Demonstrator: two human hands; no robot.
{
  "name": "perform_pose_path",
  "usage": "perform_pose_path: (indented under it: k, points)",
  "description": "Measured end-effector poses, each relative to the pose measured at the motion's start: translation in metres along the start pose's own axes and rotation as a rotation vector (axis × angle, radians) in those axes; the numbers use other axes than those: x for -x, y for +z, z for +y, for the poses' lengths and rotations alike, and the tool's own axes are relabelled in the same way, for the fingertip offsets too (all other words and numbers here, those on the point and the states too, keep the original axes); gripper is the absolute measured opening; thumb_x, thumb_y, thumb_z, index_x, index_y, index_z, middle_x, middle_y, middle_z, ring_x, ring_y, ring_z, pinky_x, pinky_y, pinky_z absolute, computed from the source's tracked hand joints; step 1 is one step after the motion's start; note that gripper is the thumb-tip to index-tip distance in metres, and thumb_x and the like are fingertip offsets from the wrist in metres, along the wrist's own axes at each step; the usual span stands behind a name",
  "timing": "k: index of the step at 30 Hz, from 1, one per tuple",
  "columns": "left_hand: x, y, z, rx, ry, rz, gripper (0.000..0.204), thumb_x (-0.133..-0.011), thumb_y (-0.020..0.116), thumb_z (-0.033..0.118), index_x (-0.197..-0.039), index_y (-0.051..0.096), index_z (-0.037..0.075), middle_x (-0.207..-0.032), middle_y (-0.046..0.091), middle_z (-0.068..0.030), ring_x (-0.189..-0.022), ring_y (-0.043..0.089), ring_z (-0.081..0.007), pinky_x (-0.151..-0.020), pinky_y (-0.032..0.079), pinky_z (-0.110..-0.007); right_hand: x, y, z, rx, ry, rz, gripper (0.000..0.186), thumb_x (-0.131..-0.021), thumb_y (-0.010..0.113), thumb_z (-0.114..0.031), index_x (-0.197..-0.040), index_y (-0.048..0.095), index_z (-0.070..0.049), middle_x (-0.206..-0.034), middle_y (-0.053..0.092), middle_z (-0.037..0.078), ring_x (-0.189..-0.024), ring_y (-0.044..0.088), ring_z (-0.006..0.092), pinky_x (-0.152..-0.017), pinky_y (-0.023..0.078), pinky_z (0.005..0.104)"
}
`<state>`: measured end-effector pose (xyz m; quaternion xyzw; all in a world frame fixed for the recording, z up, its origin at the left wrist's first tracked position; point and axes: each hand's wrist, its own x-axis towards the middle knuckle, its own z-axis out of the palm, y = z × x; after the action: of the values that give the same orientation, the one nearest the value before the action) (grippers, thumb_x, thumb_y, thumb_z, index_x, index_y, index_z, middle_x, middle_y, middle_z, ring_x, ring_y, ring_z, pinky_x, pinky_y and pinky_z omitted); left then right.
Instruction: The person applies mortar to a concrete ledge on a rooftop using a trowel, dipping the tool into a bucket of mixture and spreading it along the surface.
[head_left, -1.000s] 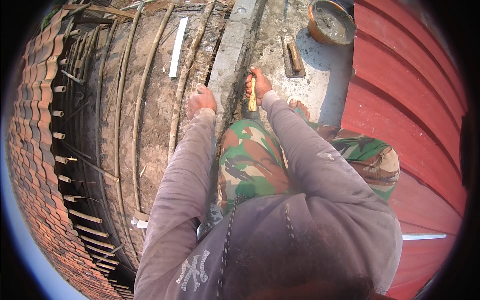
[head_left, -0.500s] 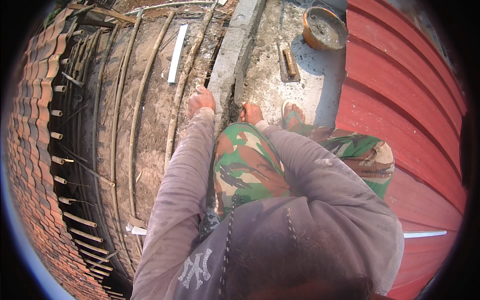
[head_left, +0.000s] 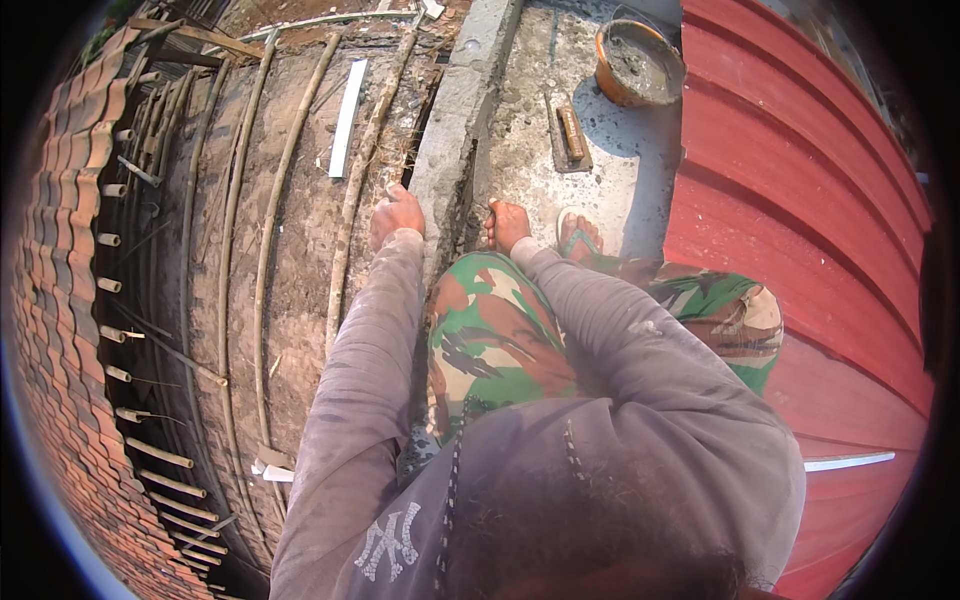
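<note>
My left hand (head_left: 397, 216) is closed at the left edge of the rough grey concrete wall top (head_left: 452, 125). Whatever it may hold is hidden. On the other side of that narrow wall, my right hand (head_left: 508, 224) has its fingers curled in, low beside the wall's right face. I cannot make out anything between them. Beyond the right hand, a plastering float (head_left: 570, 135) with a worn handle lies on the cement-spattered slab (head_left: 530, 120). Behind it stands an orange bucket (head_left: 606, 78) holding grey wet mortar.
To the left, bamboo poles (head_left: 290, 160) run along a weathered brown surface with a white strip (head_left: 348, 120) on it. Orange roof tiles (head_left: 70, 250) line the far left. Red corrugated sheeting (head_left: 800, 180) rises at the right. My sandalled foot (head_left: 580, 235) rests on the slab.
My right hand has shifted slightly away from the wall, and its curled fingers show more. The left hand stays closed at the wall's edge. The whole view has shifted slightly.
</note>
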<state>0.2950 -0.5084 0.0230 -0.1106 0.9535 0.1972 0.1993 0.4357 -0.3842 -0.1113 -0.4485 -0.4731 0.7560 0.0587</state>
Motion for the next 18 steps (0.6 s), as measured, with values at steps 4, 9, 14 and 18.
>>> perform_pose_path:
  k: [4, 9, 14, 18]
  points:
    - [0.004, 0.001, -0.006, -0.017, -0.005, 0.009, 0.072, -0.102, 0.03, 0.055, -0.124, 0.07, 0.0, -0.133, 0.064, -0.0256, -0.126, 0.059, -0.0435, -0.108, 0.044, -0.052, -0.038, 0.011, -0.06, -0.129, 0.154, 0.006, 0.046, -0.098, 0.051, -0.047, -0.076, 0.055, -0.007, -0.06, 0.049, 0.006, -0.048, 0.049, 0.0205, -0.047, 0.047, 0.0415]
    - [-0.012, 0.009, -0.007, -0.055, -0.02, -0.032, 0.068, -0.103, 0.031, 0.051, -0.128, 0.068, 0.0, -0.134, 0.064, -0.0244, -0.128, 0.059, -0.0415, -0.112, 0.039, -0.051, -0.033, 0.013, -0.042, -0.09, 0.435, -0.121, 0.046, -0.097, 0.051, -0.047, -0.075, 0.054, -0.007, -0.06, 0.049, 0.006, -0.049, 0.047, 0.0209, -0.048, 0.047, 0.0423]
    - [-0.009, 0.006, -0.005, -0.032, -0.027, -0.004, 0.069, -0.103, 0.032, 0.052, -0.128, 0.067, -0.003, -0.133, 0.064, -0.0272, -0.126, 0.06, -0.0431, -0.109, 0.044, -0.051, 0.001, -0.021, -0.009, -0.079, 0.396, 0.047, 0.038, -0.097, 0.053, -0.038, -0.075, 0.056, -0.007, -0.061, 0.052, 0.008, -0.047, 0.049, 0.0216, -0.045, 0.046, 0.0406]
    - [-0.007, 0.011, 0.0, -0.037, 0.006, -0.034, 0.068, -0.103, 0.032, 0.052, -0.13, 0.067, 0.0, -0.134, 0.063, -0.0269, -0.126, 0.059, -0.0438, -0.109, 0.043, -0.052, -0.062, -0.078, -0.102, -0.211, -0.092, 0.404, 0.023, -0.094, 0.056, -0.027, -0.091, 0.057, -0.004, -0.065, 0.054, 0.006, -0.046, 0.051, 0.0173, -0.042, 0.046, 0.0374]
